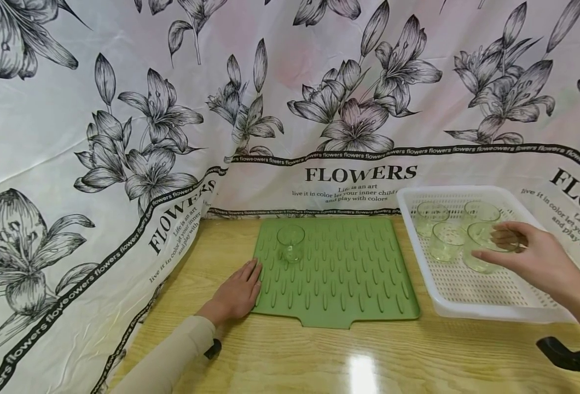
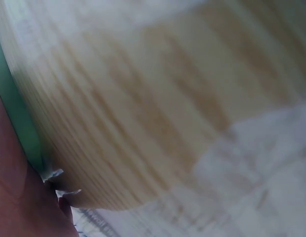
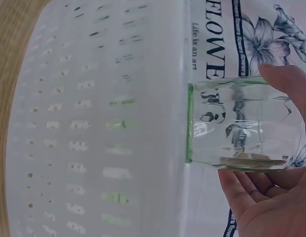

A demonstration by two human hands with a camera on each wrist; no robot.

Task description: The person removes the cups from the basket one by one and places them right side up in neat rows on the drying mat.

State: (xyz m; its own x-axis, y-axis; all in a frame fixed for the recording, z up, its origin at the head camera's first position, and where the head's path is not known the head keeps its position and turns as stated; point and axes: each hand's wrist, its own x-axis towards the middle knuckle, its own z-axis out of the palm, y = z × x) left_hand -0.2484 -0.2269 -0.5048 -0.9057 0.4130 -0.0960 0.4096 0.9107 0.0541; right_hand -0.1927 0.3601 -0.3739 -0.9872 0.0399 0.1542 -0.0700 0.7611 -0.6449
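Note:
My right hand holds a clear drinking glass at the white basket, thumb on one side and fingers on the other. Whether this glass touches the basket floor, I cannot tell. Close by in the basket stand more clear glasses, among them a front-left glass and a back-right glass. My left hand rests palm down, fingers extended, at the left edge of the green ridged mat. Another glass stands on the mat near its back left. The left wrist view is blurred.
The white perforated basket sits on the wooden table, right of the mat. A flower-printed cloth hangs behind the table and along its left side.

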